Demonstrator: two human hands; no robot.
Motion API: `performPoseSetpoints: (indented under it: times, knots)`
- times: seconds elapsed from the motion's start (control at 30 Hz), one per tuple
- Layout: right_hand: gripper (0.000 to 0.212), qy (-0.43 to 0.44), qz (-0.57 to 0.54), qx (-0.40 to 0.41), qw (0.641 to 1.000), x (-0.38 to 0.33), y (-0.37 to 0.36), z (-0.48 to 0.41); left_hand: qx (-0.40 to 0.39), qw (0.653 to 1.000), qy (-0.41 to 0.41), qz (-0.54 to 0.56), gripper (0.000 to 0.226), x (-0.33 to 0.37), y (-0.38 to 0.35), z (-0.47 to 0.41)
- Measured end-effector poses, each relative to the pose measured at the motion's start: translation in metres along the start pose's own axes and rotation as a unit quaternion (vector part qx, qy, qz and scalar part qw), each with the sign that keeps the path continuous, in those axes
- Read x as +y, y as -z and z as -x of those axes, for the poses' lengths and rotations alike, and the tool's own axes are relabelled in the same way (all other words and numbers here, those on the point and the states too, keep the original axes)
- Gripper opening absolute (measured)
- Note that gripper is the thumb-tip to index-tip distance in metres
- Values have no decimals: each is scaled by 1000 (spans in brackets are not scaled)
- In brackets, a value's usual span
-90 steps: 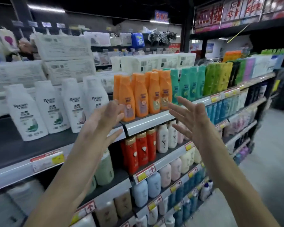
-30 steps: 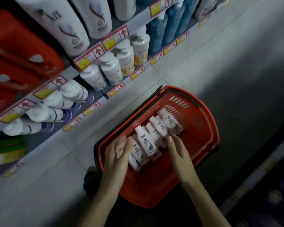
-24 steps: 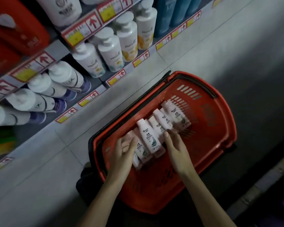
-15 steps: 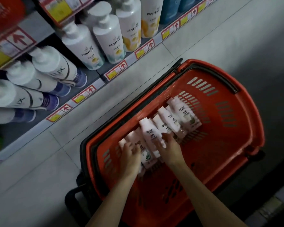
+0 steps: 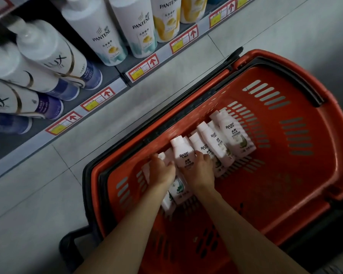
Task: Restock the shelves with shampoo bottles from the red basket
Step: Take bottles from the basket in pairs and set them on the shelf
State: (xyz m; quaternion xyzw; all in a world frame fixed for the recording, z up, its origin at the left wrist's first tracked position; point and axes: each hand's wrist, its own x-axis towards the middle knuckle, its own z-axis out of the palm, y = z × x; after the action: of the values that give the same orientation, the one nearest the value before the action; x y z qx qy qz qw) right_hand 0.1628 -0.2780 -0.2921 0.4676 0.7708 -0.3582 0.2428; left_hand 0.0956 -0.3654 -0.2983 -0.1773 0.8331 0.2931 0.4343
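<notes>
Two hands reach into the basket [image 5: 335, 135], among the bottles [image 5: 234, 135]
White shampoo bottles lie in a row on the red basket's bottom, caps toward the shelf [image 5: 115, 87]. The left hand [image 5: 162, 172] and right hand [image 5: 200, 172] sit side by side at the row's near end, and both hands' fingers [image 5: 201, 155] curl down round bottles. One bottle rises between them, flanked by both hands, though which hand bears it I cannot tell. The basket stands on the tiled floor [image 5: 28, 194], just beside the bottom shelf, where Pantene [image 5: 101, 34] and Lux [image 5: 53, 56] bottles stand behind price tags [image 5: 143, 67] with red arrows.
</notes>
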Motion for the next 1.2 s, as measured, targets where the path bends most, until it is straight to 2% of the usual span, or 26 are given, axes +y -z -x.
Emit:
performPoseSetpoints:
  times: [0.23, 0.37, 0.5, 0.6, 0.77, 0.97, 1.07, 1.2]
  knots:
    - [65, -7, -16, -51, 999, 4, 1, -7, -19, 998, 62, 13, 59, -6, -8, -14]
    - [50, -47, -125, -60, 989, 16, 20, -9, -6, 997, 41, -72, 61, -5, -10, -14]
    - [48, -105, -255, -9, 961, 39, 51, -7, 16, 988, 18, -153, 62, -4, -15, -6]
    - [51, -112, -315, 21, 942, 51, 72, -3, 34, 983, 37, -177, 59, -5, -22, 4]
    - [60, -103, -354, 21, 929, 55, 89, -1, 1, 988, 76, -131, 51, -21, -30, 12]
    - [50, -79, -357, -11, 931, 47, 106, 11, 21, 995, 3, -97, 51, -29, -21, 40]
    - [42, -70, -352, -36, 933, 43, 119, 27, 22, 997, -29, -63, 41, -19, -5, 59]
    - [41, -58, -371, -59, 925, 32, 141, 55, -6, 998, -53, 16, 31, -6, 16, 80]
